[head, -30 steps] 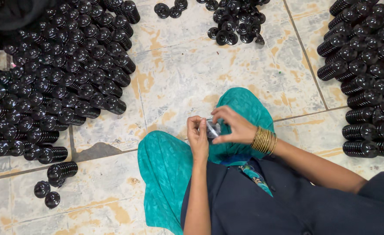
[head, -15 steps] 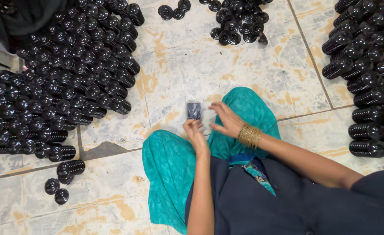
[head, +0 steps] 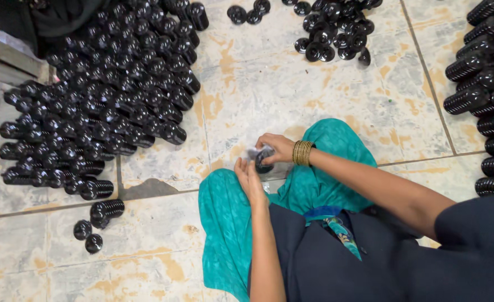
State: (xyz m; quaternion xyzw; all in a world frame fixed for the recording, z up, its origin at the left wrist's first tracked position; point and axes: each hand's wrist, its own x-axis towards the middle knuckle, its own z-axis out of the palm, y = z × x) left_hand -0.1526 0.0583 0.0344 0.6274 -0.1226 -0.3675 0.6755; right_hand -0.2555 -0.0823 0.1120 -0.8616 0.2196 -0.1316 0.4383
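I sit on a tiled floor with teal trousers [head: 224,218] over my knees. My right hand [head: 275,148], with gold bangles [head: 302,152] on its wrist, grips a small black round part [head: 262,161] just above the floor between my knees. My left hand [head: 250,178] is right beside that part, palm turned toward it, fingers apart; whether it touches the part is unclear. The part is blurred and partly hidden by my fingers.
A big heap of stacked black ribbed rings [head: 101,106] covers the floor to the left. More stacks [head: 490,95] line the right edge. A loose cluster [head: 333,33] lies at the top, and a few single pieces [head: 93,226] at lower left.
My right hand held a small object up in front of me, then came down toward the floor between my knees. My left hand followed it down.
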